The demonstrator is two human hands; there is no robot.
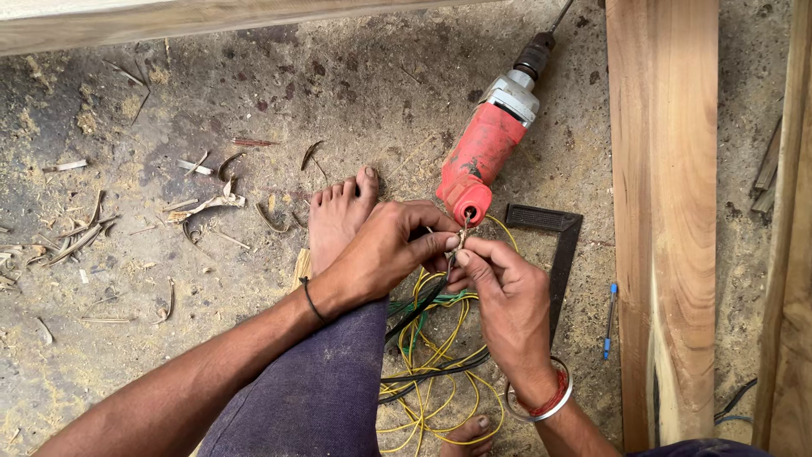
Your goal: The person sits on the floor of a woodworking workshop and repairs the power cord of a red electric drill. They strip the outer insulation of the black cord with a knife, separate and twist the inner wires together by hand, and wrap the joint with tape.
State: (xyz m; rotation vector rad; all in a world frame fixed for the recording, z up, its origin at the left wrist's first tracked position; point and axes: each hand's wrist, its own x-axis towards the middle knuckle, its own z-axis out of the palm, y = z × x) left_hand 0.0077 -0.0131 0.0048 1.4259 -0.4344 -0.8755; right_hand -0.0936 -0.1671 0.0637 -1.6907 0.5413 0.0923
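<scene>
A thin cord point(462, 238) is pinched between the fingertips of the left hand point(385, 252) and the right hand point(504, 296). Both hands are almost closed, with thumbs and first fingers pressed together on the cord. The cord is found right between the 2 hands, at the back end of a red drill point(484, 152). The drill is laid on the floor just above the hands, with its tip pointed up and away. A loose bunch of yellow, green and black wires point(431, 372) is spread on the floor under the hands. The left wrist is rested over a knee in dark cloth, and a bare foot point(337, 216) is seen just past it. A black square tool point(558, 254) is laid beside the right hand. A blue pen point(610, 320) is placed farther right, next to a long wooden plank point(668, 211). Wood chips point(203, 203) are scattered on the dusty floor at the left.
</scene>
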